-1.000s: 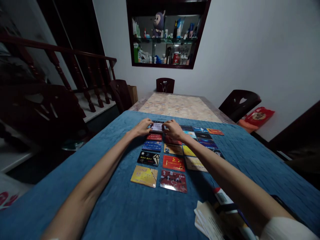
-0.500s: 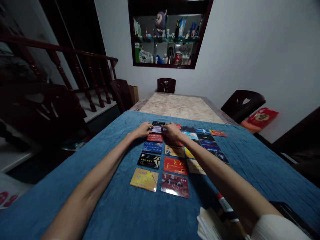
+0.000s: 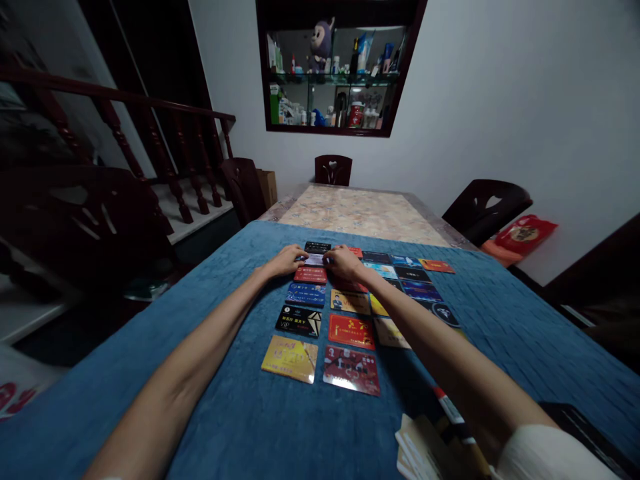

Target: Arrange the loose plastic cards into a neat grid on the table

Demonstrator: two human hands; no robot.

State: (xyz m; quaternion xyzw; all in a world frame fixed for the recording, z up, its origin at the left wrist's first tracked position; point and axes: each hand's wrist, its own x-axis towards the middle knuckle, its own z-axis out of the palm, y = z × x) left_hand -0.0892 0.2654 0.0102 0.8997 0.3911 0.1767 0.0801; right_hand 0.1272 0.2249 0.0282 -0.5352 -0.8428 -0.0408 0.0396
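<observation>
Several plastic cards lie in rows on a blue cloth (image 3: 235, 407). A pale card (image 3: 315, 259) sits near the far end of the left column, pinched at its two short ends. My left hand (image 3: 287, 260) grips its left end with curled fingers. My right hand (image 3: 343, 261) grips its right end. A black card (image 3: 317, 247) lies just beyond it and a red card (image 3: 310, 274) just in front. Closer to me lie a blue card (image 3: 305, 294), a black VIP card (image 3: 298, 321) and a yellow card (image 3: 290, 358).
More cards (image 3: 410, 275) lie in columns to the right. A stack of papers and cards (image 3: 430, 447) sits at the near right under my forearm. Bare table top (image 3: 360, 213) extends beyond the cloth. Dark chairs (image 3: 333, 170) surround the table; a stair railing (image 3: 150, 133) is left.
Both hands have stayed on the pale card, shifting only slightly. The view has drifted a little to the left.
</observation>
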